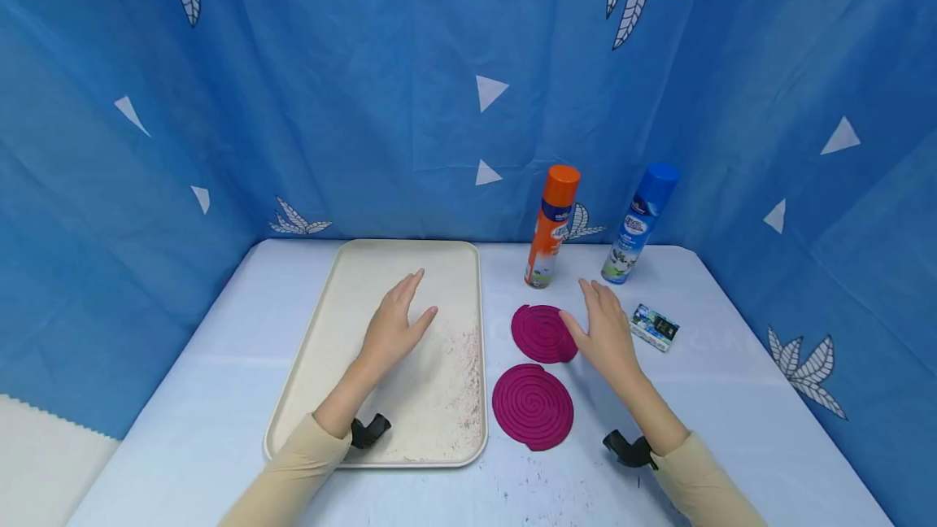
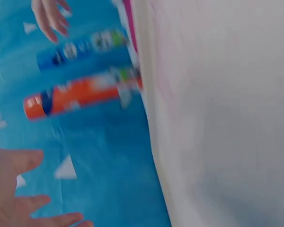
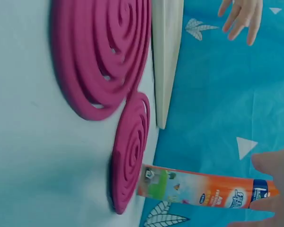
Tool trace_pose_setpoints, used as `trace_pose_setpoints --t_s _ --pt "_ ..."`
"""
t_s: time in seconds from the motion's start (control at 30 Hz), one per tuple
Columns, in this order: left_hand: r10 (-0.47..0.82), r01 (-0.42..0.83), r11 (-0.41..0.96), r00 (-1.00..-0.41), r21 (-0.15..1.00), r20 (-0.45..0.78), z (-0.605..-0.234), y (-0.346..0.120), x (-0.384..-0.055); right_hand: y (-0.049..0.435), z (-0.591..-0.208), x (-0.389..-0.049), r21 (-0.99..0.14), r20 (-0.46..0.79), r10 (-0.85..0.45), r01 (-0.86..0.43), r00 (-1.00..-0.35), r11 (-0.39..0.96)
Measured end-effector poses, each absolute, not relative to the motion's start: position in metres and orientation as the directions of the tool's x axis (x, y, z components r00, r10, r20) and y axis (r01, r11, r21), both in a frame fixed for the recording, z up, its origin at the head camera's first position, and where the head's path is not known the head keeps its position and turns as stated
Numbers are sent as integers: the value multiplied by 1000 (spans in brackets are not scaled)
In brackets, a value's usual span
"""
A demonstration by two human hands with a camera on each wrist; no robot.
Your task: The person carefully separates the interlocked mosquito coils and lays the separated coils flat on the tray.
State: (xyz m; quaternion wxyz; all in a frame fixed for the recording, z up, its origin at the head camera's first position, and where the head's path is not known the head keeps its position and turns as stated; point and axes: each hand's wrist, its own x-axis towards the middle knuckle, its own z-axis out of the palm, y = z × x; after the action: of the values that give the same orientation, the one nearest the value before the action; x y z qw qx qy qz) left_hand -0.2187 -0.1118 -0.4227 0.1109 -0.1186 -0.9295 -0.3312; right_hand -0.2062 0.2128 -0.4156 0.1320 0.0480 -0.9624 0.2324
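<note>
Over the cream tray [image 1: 381, 429] my left hand [image 1: 394, 330] hovers with its fingers extended and thumb spread, holding nothing. My right hand [image 1: 606, 332], likewise empty with straight fingers, is above the table beside a magenta spiral coil [image 1: 540, 333], its thumb overlapping the coil's edge in the head view. Nearer the front lies a second, larger magenta coil [image 1: 533, 407]. Just right of the right hand is a small printed box [image 1: 655, 327]. Behind stand an orange air freshener can [image 1: 551, 230] and a blue spray can [image 1: 638, 226], both upright and capped.
A white cloth covers the table [image 1: 556, 486], which is enclosed by a blue curtain [image 1: 366, 104] with leaf and triangle prints. The tray has a raised rim and reddish specks on its right side. Dark camera mounts [image 1: 631, 450] sit at both wrists.
</note>
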Motion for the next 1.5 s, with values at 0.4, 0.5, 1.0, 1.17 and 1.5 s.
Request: trace_pose_setpoints --t_s 0.4,0.5,1.0,1.17,1.5 --pt "232 211 289 -962 934 146 -434 -50 -164 224 -438 -169 -750 163 -12 -132 -986 648" --pt "303 164 234 -949 958 89 -442 -39 -152 223 -445 -160 -782 118 -28 -110 -993 613" --pt "440 19 190 -895 982 -68 -454 -9 -113 214 -470 -128 -796 42 -4 -36 -999 604" --pt "418 25 232 -905 973 -77 -454 -3 -106 208 -475 -125 -803 76 16 -52 -997 594" --pt "310 -11 79 -950 997 -35 -469 2 -106 204 -479 -130 -931 -94 92 120 -991 345"
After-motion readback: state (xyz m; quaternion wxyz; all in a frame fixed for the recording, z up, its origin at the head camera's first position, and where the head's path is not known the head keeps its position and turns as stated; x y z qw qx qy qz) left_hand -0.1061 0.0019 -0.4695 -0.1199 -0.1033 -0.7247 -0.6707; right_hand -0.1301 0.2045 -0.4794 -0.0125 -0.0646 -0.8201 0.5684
